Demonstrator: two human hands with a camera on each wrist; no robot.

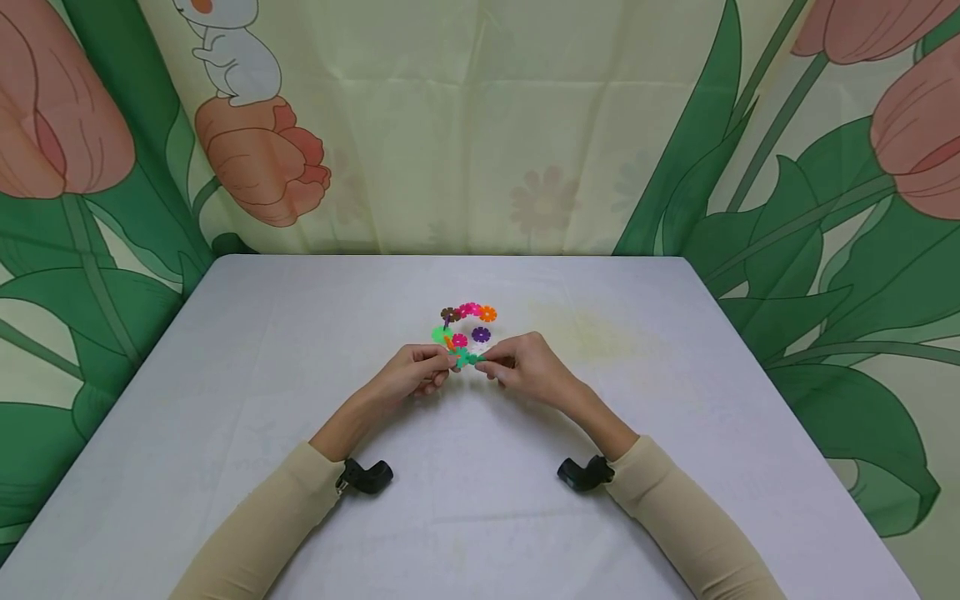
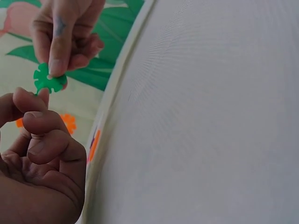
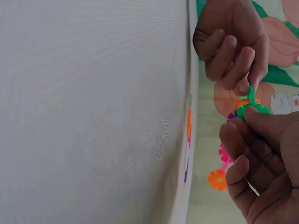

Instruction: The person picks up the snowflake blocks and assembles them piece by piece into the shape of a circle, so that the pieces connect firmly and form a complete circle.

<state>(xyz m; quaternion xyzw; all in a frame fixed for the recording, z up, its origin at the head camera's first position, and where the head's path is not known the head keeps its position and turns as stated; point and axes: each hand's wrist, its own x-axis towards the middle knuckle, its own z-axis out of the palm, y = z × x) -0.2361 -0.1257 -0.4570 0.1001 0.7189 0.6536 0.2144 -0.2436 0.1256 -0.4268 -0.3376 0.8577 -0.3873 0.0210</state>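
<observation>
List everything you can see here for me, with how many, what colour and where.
Green flower pieces: at least 2, green, nearest the person
Pink pieces: at least 3, pink, far side and middle of the cluster
Orange pieces: at least 2, orange, far right and near left
Purple piece: at least 1, purple, right side
Brown piece: 1, brown, far left
Light green piece: 1, light green, left side
Table: 1, white, below the pieces
Backdrop: cream, behind the table, printed with tulips, leaves and a white rabbit
Wrist devices: 2, black, one per cuff
Sleeves: 2, beige, both forearms
Left grip: 1, bare, pinching green
Right grip: 1, bare, pinching green
</observation>
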